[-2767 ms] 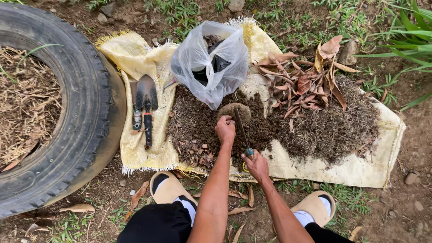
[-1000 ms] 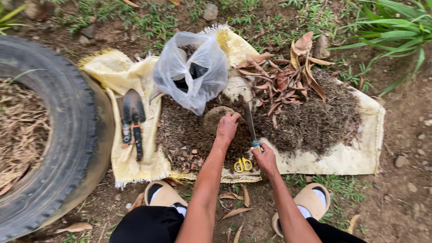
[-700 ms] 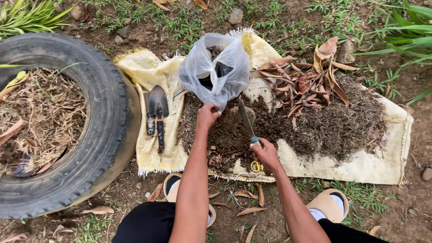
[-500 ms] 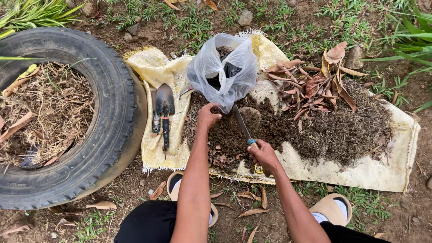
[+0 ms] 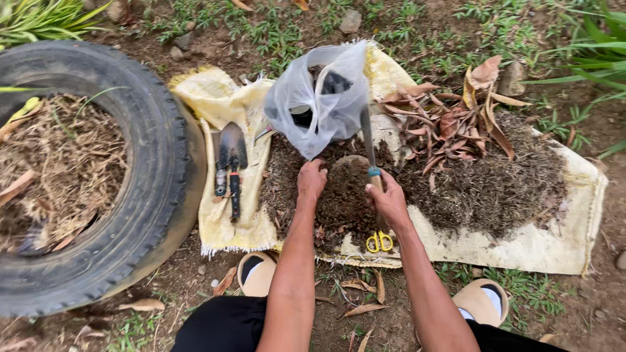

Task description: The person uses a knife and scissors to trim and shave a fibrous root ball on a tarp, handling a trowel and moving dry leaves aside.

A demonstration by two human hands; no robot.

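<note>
My left hand [image 5: 312, 182] grips the lower edge of a clear plastic bag [image 5: 323, 101] with dark contents, which stands on a heap of dark soil [image 5: 339, 195]. My right hand [image 5: 388, 202] holds a narrow hand tool [image 5: 367, 140] by its handle, blade pointing up towards the bag. Both hands are over the soil on a pale yellow woven sack [image 5: 561, 241] spread on the ground. Yellow-handled scissors [image 5: 379, 242] lie by the sack's near edge, just below my right wrist.
An old tyre [image 5: 140, 195] filled with dry straw lies at left. A black trowel [image 5: 232, 156] and another small tool rest on the sack's left part. Dry brown leaves [image 5: 456, 124] and fine plant litter [image 5: 495, 189] cover its right part. My sandalled feet [image 5: 482, 300] are at the bottom.
My left hand moved from the soil heap up to the bag's lower edge. The right hand raised the tool so its blade points towards the bag. The camera shifted.
</note>
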